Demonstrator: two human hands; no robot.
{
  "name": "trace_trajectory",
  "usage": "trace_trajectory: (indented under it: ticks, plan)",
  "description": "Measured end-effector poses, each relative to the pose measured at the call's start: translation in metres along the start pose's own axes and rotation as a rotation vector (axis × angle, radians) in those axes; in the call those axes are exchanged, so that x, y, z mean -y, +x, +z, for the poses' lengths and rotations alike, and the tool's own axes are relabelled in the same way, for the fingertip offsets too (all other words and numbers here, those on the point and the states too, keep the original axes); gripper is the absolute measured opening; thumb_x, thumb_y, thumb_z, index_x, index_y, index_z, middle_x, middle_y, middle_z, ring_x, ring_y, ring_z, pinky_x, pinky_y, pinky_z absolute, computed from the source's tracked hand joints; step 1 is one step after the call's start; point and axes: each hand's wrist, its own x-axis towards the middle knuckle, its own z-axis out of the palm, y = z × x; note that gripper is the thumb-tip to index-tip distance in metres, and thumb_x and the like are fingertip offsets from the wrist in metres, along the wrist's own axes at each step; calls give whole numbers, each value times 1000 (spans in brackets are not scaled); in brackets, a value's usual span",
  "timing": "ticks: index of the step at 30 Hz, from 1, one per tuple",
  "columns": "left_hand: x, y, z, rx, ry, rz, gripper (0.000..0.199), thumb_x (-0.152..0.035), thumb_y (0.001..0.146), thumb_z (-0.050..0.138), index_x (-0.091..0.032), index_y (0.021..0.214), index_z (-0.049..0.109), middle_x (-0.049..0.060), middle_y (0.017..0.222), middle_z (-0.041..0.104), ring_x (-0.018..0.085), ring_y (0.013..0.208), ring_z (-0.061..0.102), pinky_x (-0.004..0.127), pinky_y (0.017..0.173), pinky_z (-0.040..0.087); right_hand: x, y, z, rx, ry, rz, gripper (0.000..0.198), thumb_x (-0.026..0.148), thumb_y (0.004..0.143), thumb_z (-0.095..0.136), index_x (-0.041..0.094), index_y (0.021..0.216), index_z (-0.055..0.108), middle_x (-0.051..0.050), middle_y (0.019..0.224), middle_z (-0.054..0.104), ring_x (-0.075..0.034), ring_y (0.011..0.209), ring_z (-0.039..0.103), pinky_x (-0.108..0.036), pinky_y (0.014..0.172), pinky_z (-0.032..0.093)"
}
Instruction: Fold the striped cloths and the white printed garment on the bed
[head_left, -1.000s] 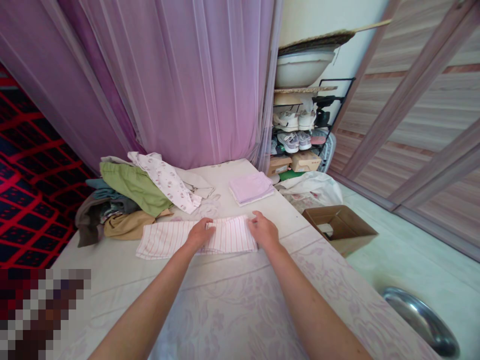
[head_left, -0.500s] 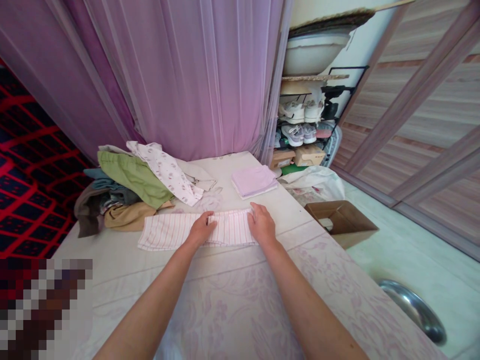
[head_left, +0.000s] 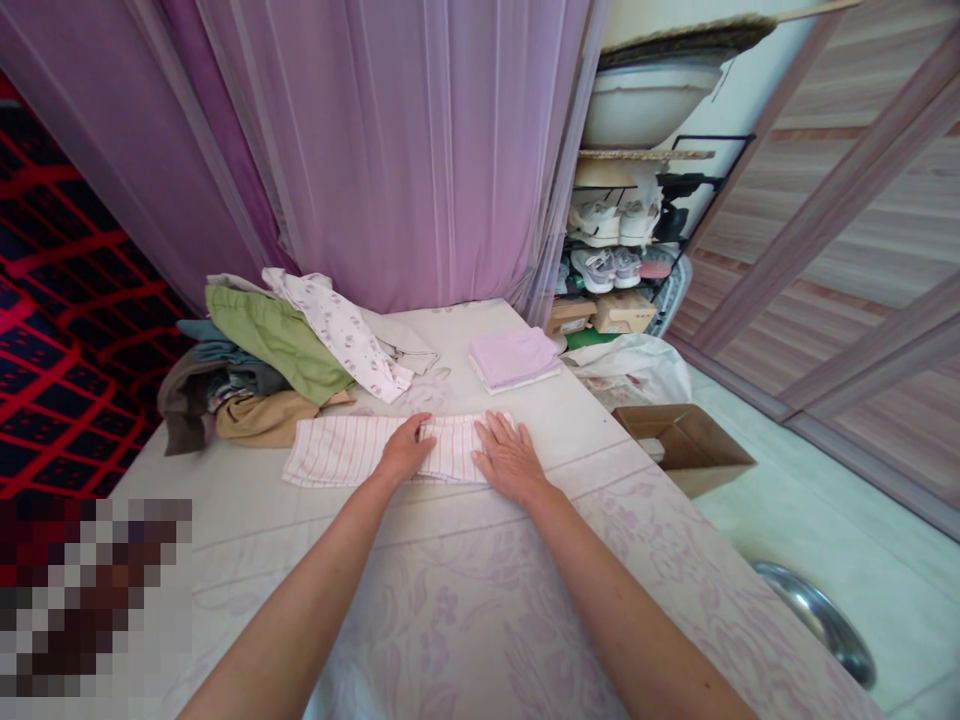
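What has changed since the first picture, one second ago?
The right hand has moved left from the right edge of the striped cloth onto that end, fingers spread. The left hand stays near its middle; the lilac cloth and clothes pile look unmoved.

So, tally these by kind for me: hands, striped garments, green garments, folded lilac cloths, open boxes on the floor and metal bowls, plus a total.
Hands: 2, left hand and right hand
Striped garment: 1, under both hands
Green garment: 1
Folded lilac cloth: 1
Open brown box: 1
Metal bowl: 1
Total: 7
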Motion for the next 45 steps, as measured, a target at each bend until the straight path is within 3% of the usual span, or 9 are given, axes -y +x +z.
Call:
trace_trajectory:
  ticks: [20,23,26,29,32,40,45]
  plan:
    - [-4,-9,-4,-11,-34,-29,43,-22,76,64,-21,120,61,3,103,69,19,95,63,27,85,47,-18,2,4,-23,-17,-22,48,37,97,34,25,142,42,-8,156,25,-23,143,21,-50,112,16]
    - [-6,-10,-4,-19,-46,-35,43,-22,77,63,-19,119,61,4,105,68,19,97,63,28,87,46,-26,0,3,-169,16,155,44,34,94,41,19,134,51,-12,146,43,-23,133,37,-41,107,27]
    - [-7,-10,-3,-24,-61,-29,44,-20,77,62,-19,121,60,4,106,68,19,97,63,28,88,46,-30,-3,0,-277,28,361,38,42,89,49,17,113,64,-13,118,62,-26,112,52,-38,95,37]
    - [-9,-10,-1,-26,-83,-16,46,-18,77,61,-19,123,58,3,104,68,18,94,63,28,86,47,-29,-1,-4,-261,17,396,32,46,87,53,19,93,69,-11,105,64,-27,105,53,-39,89,38]
    - [-8,-10,2,-33,-109,-9,47,-19,77,60,-18,124,58,4,102,69,18,91,64,27,84,48,-26,3,-7,-211,35,429,27,39,88,51,19,87,69,-11,105,63,-26,105,53,-38,87,38]
    - [-2,-9,5,-62,-154,18,43,-18,76,62,-17,119,61,3,103,69,17,90,65,27,83,49,-23,2,-6,-208,28,444,27,32,90,46,17,94,68,-13,107,64,-26,106,53,-38,88,38]
    - [-1,-7,6,-69,-152,28,43,-16,74,61,-17,117,63,2,98,70,17,87,66,27,82,50,-13,0,-9,-312,74,396,40,29,90,45,14,126,56,-15,126,59,-28,116,50,-41,95,36]
